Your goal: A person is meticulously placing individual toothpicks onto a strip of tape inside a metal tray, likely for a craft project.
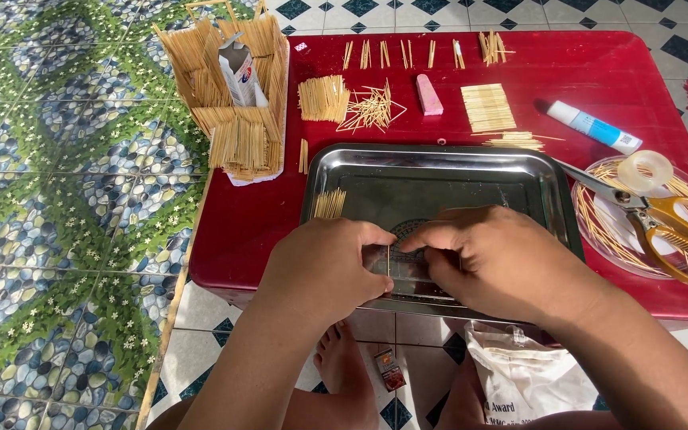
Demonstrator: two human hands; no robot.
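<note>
1. your two forearms come in from the bottom edge, nearest the camera, with your bare foot on the tiled floor below them and a white printed bag by your right knee.

2. under the grip sits the red table, and on it the steel tray, whose near half your hands cover.

3. your left hand and right hand meet over that near half. the fingertips of both are pressed together on one thin wooden stick, held upright between them; both hands are pinching, not spread.

4. judged from this, the step in hand is setting or gluing a single stick into a small piece low in the tray. i cannot tell what lies beneath your fingers, since they hide it.

5. the next move seems to call for a steady hold, the stick kept upright, and a slow, even release so it does not tip.

6. up and left of the grip stands the stick-built house model with a small carton in it.

7. right of the grip, a clear dish of sticks carries yellow-handled scissors and a tape roll.

8. beyond the tray's far rim lie a flat panel of joined sticks, a loose bundle, a glue tube and a pink wedge.

9. just up and left of your left hand, a short stick bundle rests inside the tray.
</note>
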